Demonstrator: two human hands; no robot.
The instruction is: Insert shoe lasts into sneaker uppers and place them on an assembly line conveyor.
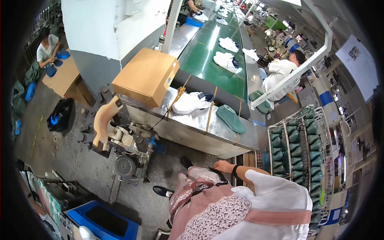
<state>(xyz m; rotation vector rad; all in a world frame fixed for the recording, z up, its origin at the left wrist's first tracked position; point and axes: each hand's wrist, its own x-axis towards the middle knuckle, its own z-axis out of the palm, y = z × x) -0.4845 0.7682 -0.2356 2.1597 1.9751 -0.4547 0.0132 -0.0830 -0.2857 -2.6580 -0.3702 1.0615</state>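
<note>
My right hand (222, 166), with a black band at the wrist, rests low over the lap of my pink patterned apron (224, 204). Its fingers are curled in, beside a narrow dark thing (217, 173) lying against the apron; what they hold is too small to make out. I cannot see my left hand. Beyond the right hand, a metal bench end (192, 120) carries a white sneaker (192, 103) and a green shoe last (231, 119). A closed cardboard box (146, 74) sits on its left part.
A green conveyor belt (212, 44) with white shoes runs away from me. On the right stands a wire rack (302, 146) full of green lasts; a machine with a motor (125, 166) is at left. A co-worker (280, 74) sits beside the belt. Another person's hand (39, 208) shows lower left, near a blue machine (104, 222).
</note>
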